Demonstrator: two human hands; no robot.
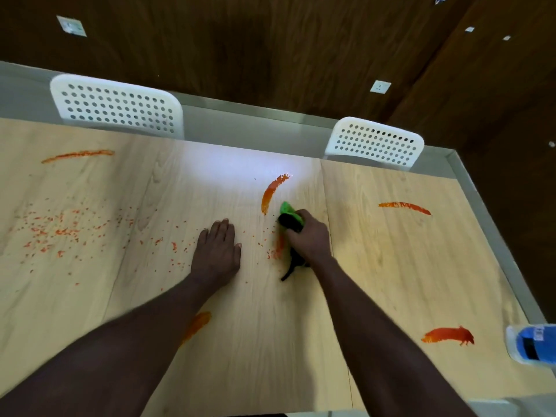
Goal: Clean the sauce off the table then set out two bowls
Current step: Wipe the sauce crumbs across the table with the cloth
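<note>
A blue container is cut off by the right edge — the left forearm hides part of a sauce smear.

One wide-angle view, from the person's head, looks forward and steeply down onto the bench. It sits close: the left forearm and right forearm reach in from the bottom edge. One white chair, a second chair and a dark wooden wall fill the top.
</note>
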